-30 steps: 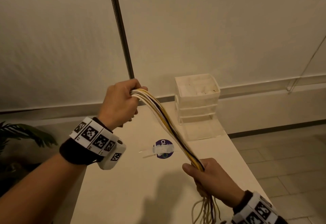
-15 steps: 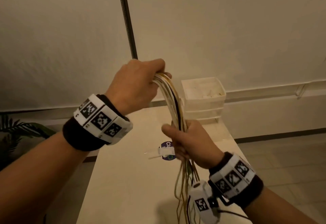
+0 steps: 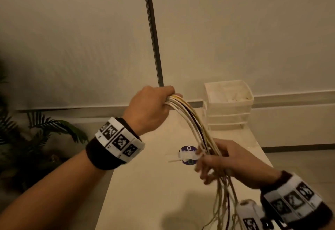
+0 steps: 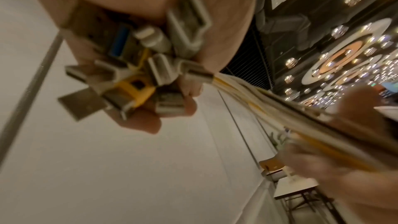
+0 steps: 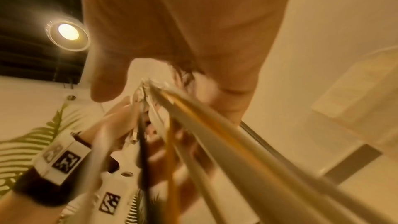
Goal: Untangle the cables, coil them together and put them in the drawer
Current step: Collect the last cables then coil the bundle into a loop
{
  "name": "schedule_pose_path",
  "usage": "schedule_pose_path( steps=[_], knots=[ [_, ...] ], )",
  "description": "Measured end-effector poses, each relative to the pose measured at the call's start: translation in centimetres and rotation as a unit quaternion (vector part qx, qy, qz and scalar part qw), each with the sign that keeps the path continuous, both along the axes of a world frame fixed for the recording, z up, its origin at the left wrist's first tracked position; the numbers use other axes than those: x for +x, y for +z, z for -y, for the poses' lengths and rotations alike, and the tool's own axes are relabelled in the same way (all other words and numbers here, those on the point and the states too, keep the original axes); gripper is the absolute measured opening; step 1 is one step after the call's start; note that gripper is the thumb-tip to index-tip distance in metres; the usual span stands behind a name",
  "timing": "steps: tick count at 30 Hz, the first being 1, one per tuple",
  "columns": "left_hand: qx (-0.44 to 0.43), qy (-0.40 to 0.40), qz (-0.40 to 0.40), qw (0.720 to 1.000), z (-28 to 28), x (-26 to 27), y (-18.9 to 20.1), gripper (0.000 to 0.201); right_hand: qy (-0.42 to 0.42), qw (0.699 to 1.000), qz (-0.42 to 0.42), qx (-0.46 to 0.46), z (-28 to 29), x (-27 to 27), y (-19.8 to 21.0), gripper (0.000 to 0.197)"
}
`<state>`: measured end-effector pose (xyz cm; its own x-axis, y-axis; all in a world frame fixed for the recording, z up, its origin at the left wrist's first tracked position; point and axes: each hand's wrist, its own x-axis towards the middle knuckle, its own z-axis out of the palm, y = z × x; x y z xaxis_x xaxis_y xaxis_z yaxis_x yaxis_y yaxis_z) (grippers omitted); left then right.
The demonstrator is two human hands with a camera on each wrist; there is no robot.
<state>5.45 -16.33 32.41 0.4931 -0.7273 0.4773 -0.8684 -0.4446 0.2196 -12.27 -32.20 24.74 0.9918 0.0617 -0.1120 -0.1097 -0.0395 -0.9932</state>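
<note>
A bundle of white, yellow and dark cables (image 3: pixel 190 121) arcs from my raised left hand (image 3: pixel 154 106) down to my right hand (image 3: pixel 215 157). The left hand grips the bundle's top end in a fist; the left wrist view shows several USB-type plugs (image 4: pixel 129 74) bunched in its fingers. The right hand's fingers curl round the bundle lower down and are blurred. Below it the loose cable ends (image 3: pixel 223 208) hang past the frame's bottom edge. In the right wrist view the cables (image 5: pixel 215 134) run under the palm. A white drawer unit (image 3: pixel 228 106) stands at the table's far end.
Under both hands lies a white table (image 3: pixel 145 193), with a round purple sticker and a white tie (image 3: pixel 187 155) on it. A potted plant (image 3: pixel 36 139) stands left of the table. Tiled floor (image 3: pixel 299 166) lies to the right. A wall runs close behind.
My right hand rose along the bundle towards the left hand, then slid a little back down and to the right. The left hand kept its grip on the top end.
</note>
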Motion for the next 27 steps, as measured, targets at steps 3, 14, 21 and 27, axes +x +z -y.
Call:
schedule_pose_path(
  steps=[3, 14, 21, 27],
  knots=[
    [0.039, -0.024, 0.041, 0.998, 1.5, -1.9, -0.7, 0.021, -0.022, 0.998, 0.049, -0.040, -1.3, 1.8, 1.5, 0.037],
    [-0.128, -0.003, -0.123, 0.984, 1.6, -0.9, -0.3, 0.032, -0.031, 0.997, -0.034, 0.067, -2.7, 0.3, -1.6, 0.048],
    [-0.165, -0.024, -0.219, 0.961, 2.2, -1.6, -0.7, 0.033, 0.074, 0.987, -0.085, 0.116, -2.2, -0.7, -2.5, 0.049],
    [-0.211, -0.018, -0.301, 0.930, 2.3, -1.4, -2.4, 0.032, 0.023, 0.996, -0.072, 0.042, -1.8, -0.4, -4.7, 0.052]
  ],
)
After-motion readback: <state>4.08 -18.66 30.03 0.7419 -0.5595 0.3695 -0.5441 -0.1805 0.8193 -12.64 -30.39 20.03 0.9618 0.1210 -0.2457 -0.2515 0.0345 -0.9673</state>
